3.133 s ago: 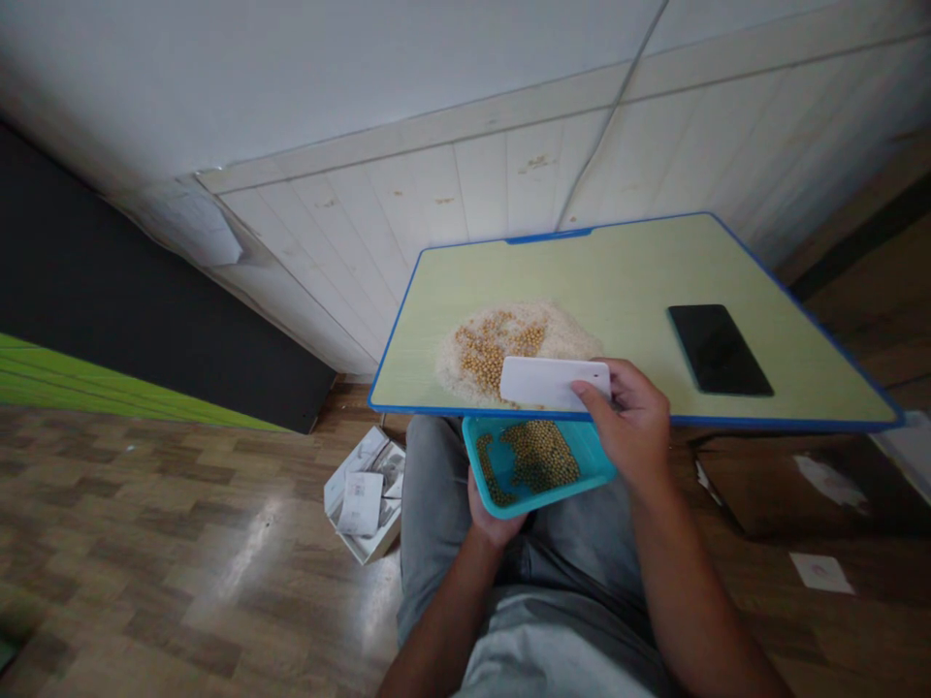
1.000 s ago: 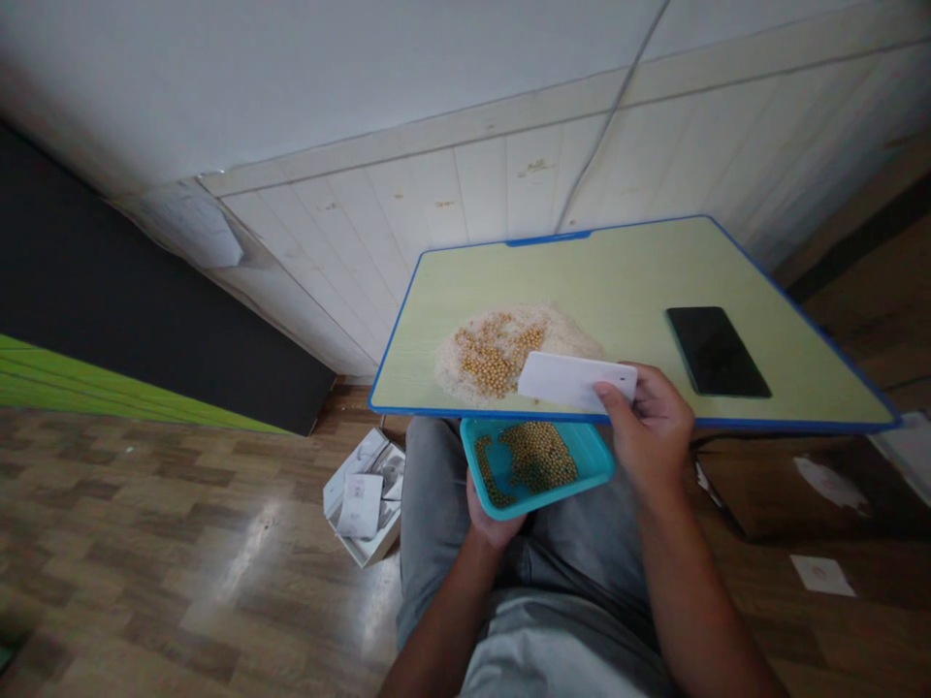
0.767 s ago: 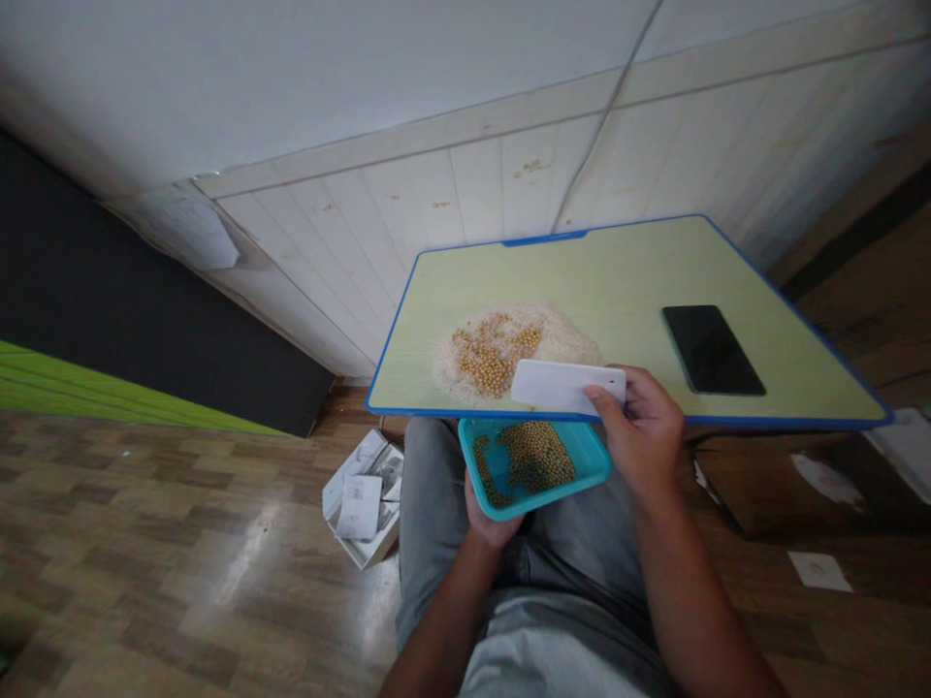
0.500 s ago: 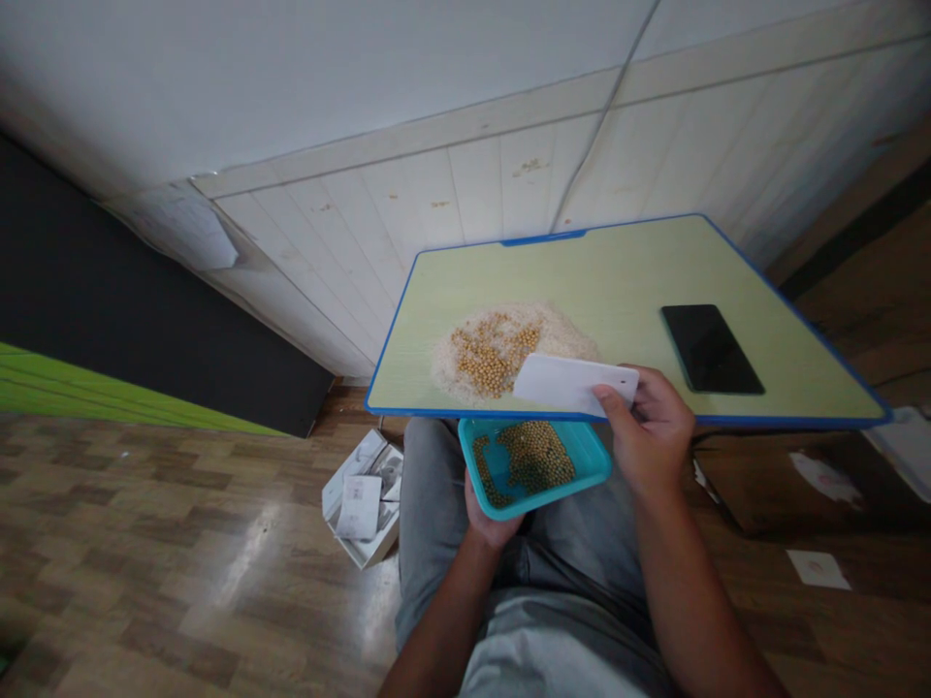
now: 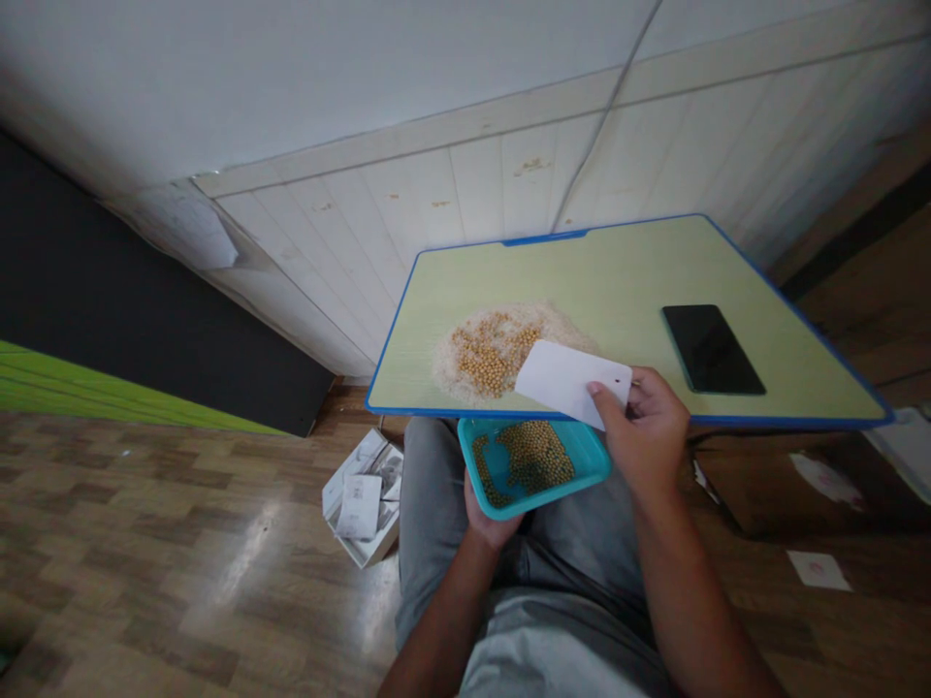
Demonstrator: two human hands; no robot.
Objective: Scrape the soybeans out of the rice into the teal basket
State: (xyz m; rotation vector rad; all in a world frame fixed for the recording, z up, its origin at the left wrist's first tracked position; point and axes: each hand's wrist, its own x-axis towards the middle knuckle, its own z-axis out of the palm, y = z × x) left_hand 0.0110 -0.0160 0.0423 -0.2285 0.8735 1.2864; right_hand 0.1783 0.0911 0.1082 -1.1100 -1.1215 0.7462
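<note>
My left hand [image 5: 489, 516] holds a teal plastic container [image 5: 535, 505] from below, just under the near edge of the table. Yellowish beans [image 5: 539, 456] lie inside it. Between the thumb and fingers of my right hand [image 5: 647, 427] is a white card [image 5: 567, 377], tilted over the table's front edge, its left end beside a pile. That pile has soybeans [image 5: 489, 366] on top of and among white rice grains [image 5: 460, 380]. The pile rests on the left part of the pale green table [image 5: 618, 262] with a blue rim.
A dark phone [image 5: 713, 350] lies on the table's right side. On the floor at left stands a white box [image 5: 362, 499] with papers. A cardboard box [image 5: 771, 485] is under the table's right end, near a paper [image 5: 818, 570]. A wall runs behind the table.
My right hand has turned the white card, so more of its face shows and its right end sits slightly lower. The left hand and the container have hardly moved.
</note>
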